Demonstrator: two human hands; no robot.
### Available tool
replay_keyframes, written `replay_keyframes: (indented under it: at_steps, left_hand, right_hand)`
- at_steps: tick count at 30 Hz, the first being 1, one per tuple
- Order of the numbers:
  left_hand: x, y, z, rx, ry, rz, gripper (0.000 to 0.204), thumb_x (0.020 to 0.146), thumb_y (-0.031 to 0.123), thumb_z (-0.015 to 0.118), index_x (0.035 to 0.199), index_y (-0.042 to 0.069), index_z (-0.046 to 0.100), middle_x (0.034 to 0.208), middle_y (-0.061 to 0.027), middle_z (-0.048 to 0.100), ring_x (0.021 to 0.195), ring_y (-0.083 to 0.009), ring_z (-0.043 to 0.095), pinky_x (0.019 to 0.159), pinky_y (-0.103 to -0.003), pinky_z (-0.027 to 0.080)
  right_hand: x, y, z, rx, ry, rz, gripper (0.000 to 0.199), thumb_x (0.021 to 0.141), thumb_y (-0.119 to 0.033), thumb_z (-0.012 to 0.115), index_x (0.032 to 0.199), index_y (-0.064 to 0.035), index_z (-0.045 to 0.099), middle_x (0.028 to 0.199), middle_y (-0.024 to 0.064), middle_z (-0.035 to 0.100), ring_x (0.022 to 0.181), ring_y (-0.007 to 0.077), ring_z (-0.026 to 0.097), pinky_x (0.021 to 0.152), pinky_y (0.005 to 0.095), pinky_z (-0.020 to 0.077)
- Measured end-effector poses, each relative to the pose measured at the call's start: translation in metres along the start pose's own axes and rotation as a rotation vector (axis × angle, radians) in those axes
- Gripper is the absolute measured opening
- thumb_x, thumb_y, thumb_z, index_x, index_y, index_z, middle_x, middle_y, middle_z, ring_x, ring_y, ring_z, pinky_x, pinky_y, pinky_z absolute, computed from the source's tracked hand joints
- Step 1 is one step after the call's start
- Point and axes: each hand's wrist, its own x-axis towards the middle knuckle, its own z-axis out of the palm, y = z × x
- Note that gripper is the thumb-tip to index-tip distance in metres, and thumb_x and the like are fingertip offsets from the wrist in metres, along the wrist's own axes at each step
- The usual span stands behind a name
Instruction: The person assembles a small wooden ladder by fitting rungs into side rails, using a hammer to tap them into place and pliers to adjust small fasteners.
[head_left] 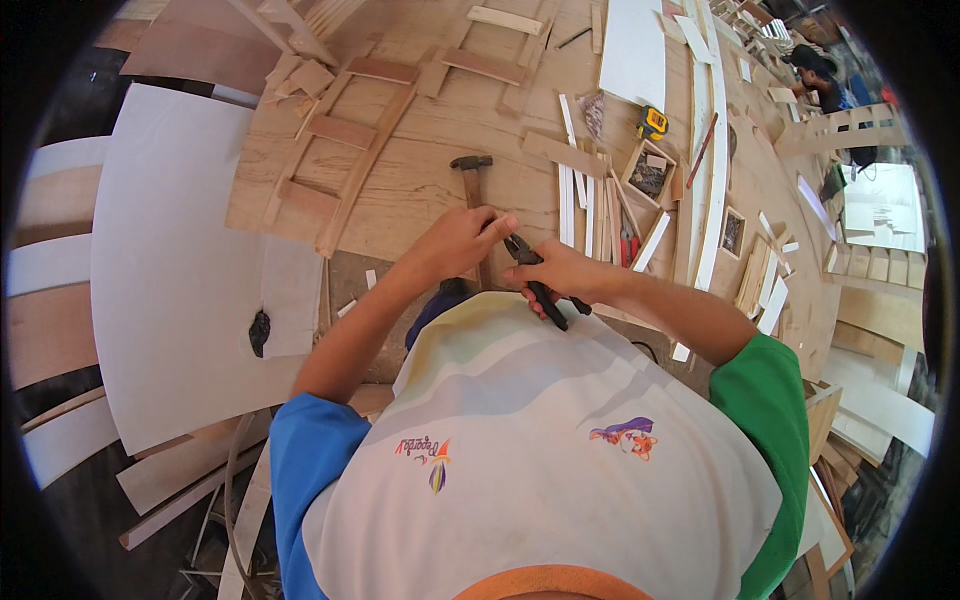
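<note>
My right hand [562, 270] grips black-handled pliers [537, 280], the handles sticking out below the fist and the jaws pointing up-left. Just left of the jaws, my left hand [455, 243] has its fingers pinched together; whether they hold something small I cannot tell. Both hands hover over the near edge of a plywood worktop [420, 175]. A hammer [472, 180] with a wooden handle lies on the board right behind my left hand, head away from me.
Wooden strips and a ladder-like frame [340, 150] lie on the worktop. White slats [585, 205], red-handled pliers [628, 245], a yellow tape measure [652, 122] and small boxes [650, 172] sit to the right. Large white curved panels [160, 280] lie left. Another person [825, 85] works far right.
</note>
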Motion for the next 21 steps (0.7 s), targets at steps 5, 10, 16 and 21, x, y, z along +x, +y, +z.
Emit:
replay_keyframes:
  at_steps: [5, 10, 16, 21]
  left_hand:
    - [-0.004, -0.001, -0.002, -0.060, 0.001, -0.029, 0.056, 0.094, 0.047, 0.051, 0.093, -0.006, 0.067, 0.070, -0.0238, 0.061, 0.067, -0.0367, 0.060, 0.064, -0.042, 0.046]
    - [-0.001, 0.001, -0.004, -0.149, -0.018, -0.067, 0.055, 0.094, 0.047, 0.052, 0.100, -0.006, 0.067, 0.064, -0.0155, 0.059, 0.060, -0.0247, 0.058, 0.061, -0.038, 0.046]
    - [0.004, -0.013, 0.002, -0.404, -0.066, -0.099, 0.062, 0.095, 0.054, 0.046, 0.101, -0.005, 0.065, 0.063, -0.0052, 0.056, 0.054, -0.0171, 0.054, 0.055, -0.031, 0.046]
    - [0.000, -0.047, -0.034, -0.858, 0.078, -0.242, 0.071, 0.095, 0.063, 0.031, 0.098, -0.002, 0.060, 0.067, -0.0087, 0.058, 0.057, -0.0180, 0.058, 0.057, -0.031, 0.049]
  right_hand:
    - [-0.001, 0.001, 0.001, 0.028, -0.027, -0.027, 0.031, 0.093, -0.024, 0.060, 0.071, -0.0032, 0.054, 0.062, 0.0057, 0.055, 0.054, 0.0178, 0.059, 0.048, 0.0330, 0.0506]
    - [-0.001, 0.003, 0.000, 0.078, -0.032, -0.054, 0.029, 0.092, -0.023, 0.060, 0.071, -0.0029, 0.055, 0.062, 0.0063, 0.056, 0.054, 0.0186, 0.060, 0.048, 0.0326, 0.0497]
    - [-0.001, 0.003, -0.001, 0.133, -0.046, -0.075, 0.026, 0.091, -0.021, 0.062, 0.074, -0.0032, 0.054, 0.062, 0.0067, 0.056, 0.054, 0.0186, 0.059, 0.049, 0.0329, 0.0501]
    - [-0.012, -0.004, -0.013, 0.192, 0.040, -0.165, 0.025, 0.090, -0.020, 0.063, 0.075, -0.0035, 0.052, 0.063, 0.0066, 0.055, 0.053, 0.0190, 0.058, 0.050, 0.0333, 0.0509]
